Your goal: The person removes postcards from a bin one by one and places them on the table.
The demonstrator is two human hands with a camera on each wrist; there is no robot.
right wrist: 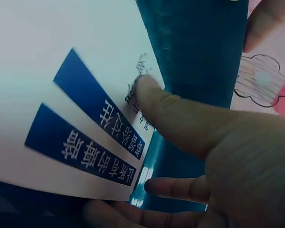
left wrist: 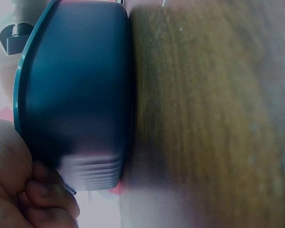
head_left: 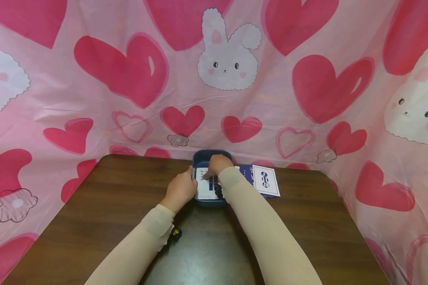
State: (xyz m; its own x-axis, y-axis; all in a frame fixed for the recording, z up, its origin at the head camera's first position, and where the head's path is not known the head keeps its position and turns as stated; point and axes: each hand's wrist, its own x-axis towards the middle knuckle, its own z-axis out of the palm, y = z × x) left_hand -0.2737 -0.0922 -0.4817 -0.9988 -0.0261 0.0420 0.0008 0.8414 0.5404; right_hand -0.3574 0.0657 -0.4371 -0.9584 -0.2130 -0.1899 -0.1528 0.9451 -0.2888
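Note:
A dark blue plastic bin (head_left: 209, 203) stands at the table's far edge. Inside it lies a white booklet (head_left: 204, 191) printed with blue bars and rows of characters. My left hand (head_left: 180, 189) grips the bin's left rim; in the left wrist view its fingers (left wrist: 50, 199) curl at the bin's side. From the right, my right hand (head_left: 219, 163) reaches over the bin and pinches the booklet. The right wrist view shows that thumb (right wrist: 156, 97) pressed on the printed white face, the other fingers around the booklet's edge, partly hidden beneath it.
To the bin's right, a white card (head_left: 266, 181) with a blue frame and emblem lies over dark blue printed pieces (head_left: 247, 172). A pink curtain (head_left: 185, 79) with hearts and rabbits hangs right behind the brown wooden table (head_left: 103, 221) and along both sides.

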